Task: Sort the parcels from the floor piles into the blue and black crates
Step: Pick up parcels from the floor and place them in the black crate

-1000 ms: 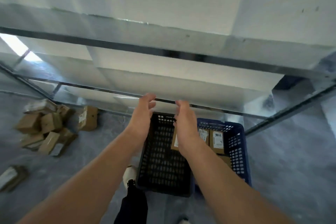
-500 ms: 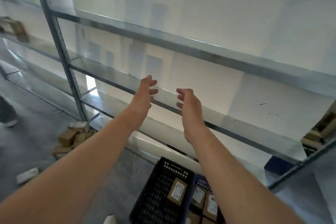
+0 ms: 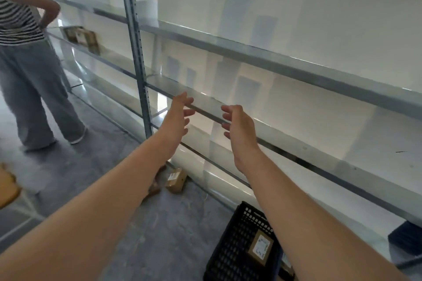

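Parcels [image 3: 175,179] lie on the grey floor [image 3: 182,223] below your left hand [image 3: 180,118]. They are partly hidden behind that forearm, and only one brown box with a white label shows clearly. Another labelled parcel [image 3: 260,247] sits inside the black crate [image 3: 228,255], which stands on the floor well below your right hand [image 3: 241,128], under that forearm. A thin blue edge [image 3: 282,260] touches the crate's right side; too little of it shows to tell whether it is the blue crate.

Both your hands are raised in front of the metal shelving and hold nothing. Your palms face each other, with the fingers loosely spread and slightly bent. A clear gap separates the two hands.

Just behind your fingertips runs the front lip of a shelf [image 3: 205,114]. The rack's grey upright post [image 3: 137,52] stands to the left of your left hand. Further left of that hand, a person in a striped top and grey trousers [image 3: 27,70] stands on the floor. Up and to the left of your left hand, some brown boxes [image 3: 81,36] rest on a shelf beyond the post.
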`<control>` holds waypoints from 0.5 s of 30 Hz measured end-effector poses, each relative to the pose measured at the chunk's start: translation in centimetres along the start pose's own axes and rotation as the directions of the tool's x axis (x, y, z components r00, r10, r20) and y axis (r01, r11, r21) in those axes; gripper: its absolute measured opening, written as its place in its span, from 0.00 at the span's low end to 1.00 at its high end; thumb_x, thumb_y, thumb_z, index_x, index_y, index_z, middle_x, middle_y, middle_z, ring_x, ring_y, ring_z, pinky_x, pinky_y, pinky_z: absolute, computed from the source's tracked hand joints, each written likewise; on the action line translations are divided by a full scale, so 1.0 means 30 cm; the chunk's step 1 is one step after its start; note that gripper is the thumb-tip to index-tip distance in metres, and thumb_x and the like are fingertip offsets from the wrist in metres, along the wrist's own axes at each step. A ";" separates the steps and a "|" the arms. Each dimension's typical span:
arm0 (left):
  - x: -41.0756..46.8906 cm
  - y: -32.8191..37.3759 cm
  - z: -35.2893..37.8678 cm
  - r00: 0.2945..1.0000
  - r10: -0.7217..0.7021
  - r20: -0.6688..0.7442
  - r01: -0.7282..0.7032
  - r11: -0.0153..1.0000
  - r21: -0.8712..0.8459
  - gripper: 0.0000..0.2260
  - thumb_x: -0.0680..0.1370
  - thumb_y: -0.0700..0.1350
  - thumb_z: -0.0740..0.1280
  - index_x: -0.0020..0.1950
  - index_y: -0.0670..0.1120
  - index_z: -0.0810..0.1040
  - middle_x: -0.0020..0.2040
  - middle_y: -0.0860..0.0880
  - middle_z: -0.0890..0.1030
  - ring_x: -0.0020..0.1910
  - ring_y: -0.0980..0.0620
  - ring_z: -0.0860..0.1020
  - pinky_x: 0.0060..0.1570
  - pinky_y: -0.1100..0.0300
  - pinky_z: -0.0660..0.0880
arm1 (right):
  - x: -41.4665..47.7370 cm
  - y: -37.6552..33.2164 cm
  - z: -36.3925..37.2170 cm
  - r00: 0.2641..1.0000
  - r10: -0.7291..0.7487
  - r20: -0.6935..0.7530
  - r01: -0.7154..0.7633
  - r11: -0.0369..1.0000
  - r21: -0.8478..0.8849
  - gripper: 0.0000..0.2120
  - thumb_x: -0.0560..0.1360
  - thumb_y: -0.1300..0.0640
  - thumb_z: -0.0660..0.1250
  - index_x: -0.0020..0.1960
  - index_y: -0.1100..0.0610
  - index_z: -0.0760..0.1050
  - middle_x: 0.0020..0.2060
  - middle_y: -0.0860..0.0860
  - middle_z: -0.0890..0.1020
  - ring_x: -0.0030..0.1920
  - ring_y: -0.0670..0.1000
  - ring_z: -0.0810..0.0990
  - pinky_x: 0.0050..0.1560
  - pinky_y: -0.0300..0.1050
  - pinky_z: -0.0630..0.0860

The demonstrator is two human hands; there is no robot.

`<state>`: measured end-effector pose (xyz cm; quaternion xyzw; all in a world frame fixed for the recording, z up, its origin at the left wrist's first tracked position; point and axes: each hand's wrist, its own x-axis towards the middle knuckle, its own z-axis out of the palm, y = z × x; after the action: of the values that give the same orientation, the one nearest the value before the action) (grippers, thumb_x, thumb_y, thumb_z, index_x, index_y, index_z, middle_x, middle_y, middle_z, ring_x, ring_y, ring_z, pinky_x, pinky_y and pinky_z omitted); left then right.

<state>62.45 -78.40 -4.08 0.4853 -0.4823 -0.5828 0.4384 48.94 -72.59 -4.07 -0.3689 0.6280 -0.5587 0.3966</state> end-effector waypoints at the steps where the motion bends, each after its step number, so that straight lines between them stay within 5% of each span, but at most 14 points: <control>1: 0.019 -0.005 -0.066 0.999 -0.025 -0.026 0.025 1.000 -0.003 0.23 0.84 0.64 0.52 0.67 0.53 0.76 0.70 0.46 0.76 0.73 0.41 0.70 0.76 0.40 0.62 | 0.004 0.010 0.065 1.000 0.009 0.016 -0.009 1.000 0.005 0.14 0.87 0.46 0.56 0.62 0.49 0.79 0.59 0.49 0.80 0.63 0.54 0.79 0.55 0.44 0.75; 10: 0.180 -0.093 -0.540 0.991 -0.118 -0.068 0.120 0.993 0.020 0.25 0.85 0.62 0.50 0.72 0.50 0.72 0.72 0.44 0.73 0.75 0.40 0.67 0.76 0.43 0.61 | 0.082 0.115 0.560 0.989 0.101 0.106 -0.101 0.995 -0.001 0.11 0.86 0.47 0.57 0.58 0.44 0.79 0.65 0.51 0.80 0.67 0.55 0.78 0.68 0.52 0.76; 15: 0.314 -0.158 -0.659 0.978 -0.187 -0.095 0.189 0.982 0.015 0.24 0.85 0.62 0.50 0.71 0.50 0.74 0.70 0.43 0.74 0.73 0.41 0.69 0.75 0.41 0.62 | 0.182 0.188 0.704 0.977 0.170 0.132 -0.169 0.985 -0.018 0.18 0.85 0.49 0.57 0.64 0.57 0.80 0.66 0.61 0.79 0.66 0.61 0.78 0.63 0.49 0.77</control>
<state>80.42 -89.62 -11.37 0.5607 -0.4201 -0.5925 0.3976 65.81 -85.61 -11.43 -0.3517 0.6313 -0.4950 0.4824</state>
